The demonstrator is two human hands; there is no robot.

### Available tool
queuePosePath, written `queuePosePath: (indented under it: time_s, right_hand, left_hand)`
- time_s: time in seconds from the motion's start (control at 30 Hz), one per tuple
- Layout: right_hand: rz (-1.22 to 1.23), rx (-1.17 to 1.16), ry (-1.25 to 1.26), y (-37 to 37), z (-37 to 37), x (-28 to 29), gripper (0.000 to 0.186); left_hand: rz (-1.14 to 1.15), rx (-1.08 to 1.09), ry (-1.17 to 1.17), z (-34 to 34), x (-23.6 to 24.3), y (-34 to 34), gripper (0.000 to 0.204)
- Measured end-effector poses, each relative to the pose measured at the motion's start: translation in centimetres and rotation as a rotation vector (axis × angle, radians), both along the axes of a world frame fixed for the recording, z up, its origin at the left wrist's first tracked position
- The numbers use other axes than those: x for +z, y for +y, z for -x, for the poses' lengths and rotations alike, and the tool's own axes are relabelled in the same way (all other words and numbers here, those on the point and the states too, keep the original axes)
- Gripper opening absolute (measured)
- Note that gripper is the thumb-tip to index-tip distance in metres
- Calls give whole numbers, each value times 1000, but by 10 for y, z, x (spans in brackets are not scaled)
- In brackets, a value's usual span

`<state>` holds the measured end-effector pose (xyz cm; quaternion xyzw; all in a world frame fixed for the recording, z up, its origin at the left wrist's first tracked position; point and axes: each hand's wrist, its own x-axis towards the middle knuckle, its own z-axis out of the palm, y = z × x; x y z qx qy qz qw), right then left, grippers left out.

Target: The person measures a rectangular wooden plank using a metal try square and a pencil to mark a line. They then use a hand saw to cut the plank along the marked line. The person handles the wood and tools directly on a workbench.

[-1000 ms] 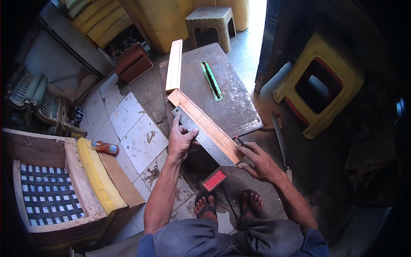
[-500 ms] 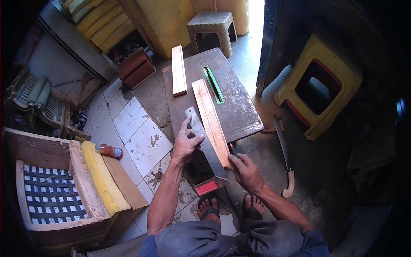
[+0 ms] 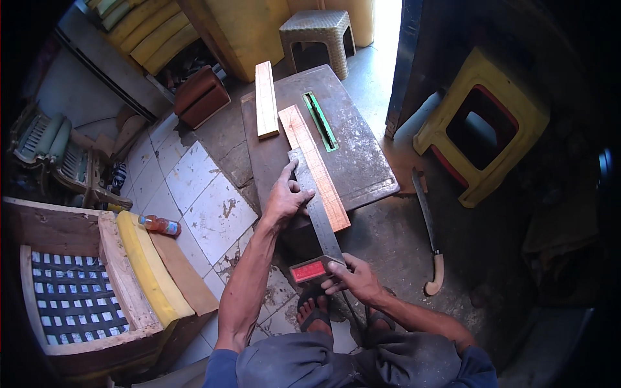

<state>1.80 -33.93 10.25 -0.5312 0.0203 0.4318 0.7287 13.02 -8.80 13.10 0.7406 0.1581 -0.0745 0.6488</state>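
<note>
Both hands hold a metal try square with a red-inset handle point(image 3: 321, 227). My left hand point(image 3: 283, 199) grips the upper part of its blade, thumb across the face. Where blade and stock meet, my right hand point(image 3: 358, 280) is closed, thumb on top and fingers underneath; whether it also holds a pencil is hidden. Against the blade's right side lies a wooden strip point(image 3: 314, 169) with lines marked on it, its near end reaching past the edge of the dark low table point(image 3: 365, 165). A second wooden strip point(image 3: 266, 103) sits farther back on the table.
A narrow green-framed object point(image 3: 332, 143) lies on the tabletop. To the right are a machete point(image 3: 424, 210) on the floor and a tipped yellow stool point(image 3: 511, 165). A woven-pattern stool point(image 3: 317, 27) stands behind. At left, a wooden seat frame point(image 3: 113, 271) bears a bottle point(image 3: 160, 225).
My right hand has moved from the strip's near end, where a pencil tip showed, to the try square's corner. The square has shifted up slightly and lies closer along the strip.
</note>
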Motion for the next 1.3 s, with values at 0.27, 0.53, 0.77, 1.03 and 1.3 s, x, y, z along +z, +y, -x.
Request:
queuePosePath:
  time_s: [0.27,0.53,0.77,1.03,1.3]
  right_hand:
    - [-64,6,24,7,-2,2,30]
    - [-53,15,23,2,-3,-1,32]
    - [318,92,-287,-4,-11,16,25]
    - [504,-145,-1060,3,-77,43,19]
    - [708,5,-1393,85,-202,21,24]
  left_hand:
    - [-46,12,7,1,5,-4,97]
    - [-13,36,-8,3,-1,-4,99]
    - [-3,22,1,1,-2,-2,102]
    - [-76,20,24,3,-4,-2,101]
    - [-99,7,-7,-4,-16,1,102]
